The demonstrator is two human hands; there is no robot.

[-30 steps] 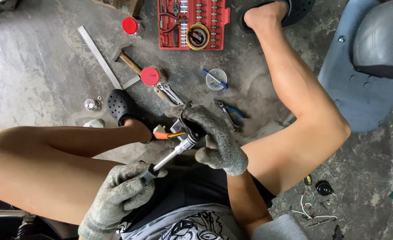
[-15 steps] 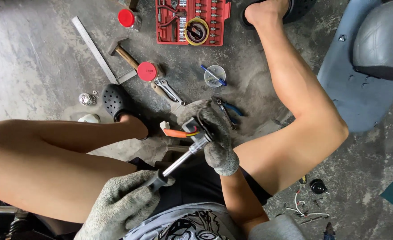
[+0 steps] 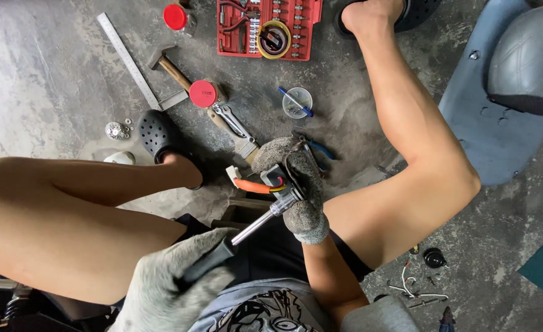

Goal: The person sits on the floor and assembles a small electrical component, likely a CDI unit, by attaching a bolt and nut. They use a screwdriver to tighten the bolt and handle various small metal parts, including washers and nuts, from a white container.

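Here, my left hand (image 3: 176,283), in a grey knit glove, is wrapped tight around the black grip of a screwdriver (image 3: 247,230), low in the view above my lap. Its shiny metal shaft slants up and to the right, and its tip meets a small black part (image 3: 275,178) that my right hand (image 3: 296,190), gloved the same way, is clamped on. That part sits between my knees, just above the edge of the low seat, and my fingers curl over its top so that most of it is hidden. An orange cable (image 3: 251,185) with a white end comes out of the part to the left, toward my left foot in a black clog (image 3: 154,132).

On the concrete floor in front of me lies a red socket set (image 3: 237,43), open, with a yellow ring inside it. Nearer to me are a hammer (image 3: 170,67) with a wooden handle, a steel ruler (image 3: 130,61), two red lids (image 3: 203,93), a pair of pliers (image 3: 231,120) and a small clear cup (image 3: 297,102) holding a blue pen. A grey plastic panel (image 3: 505,104) lies off to the right, beyond my right knee.
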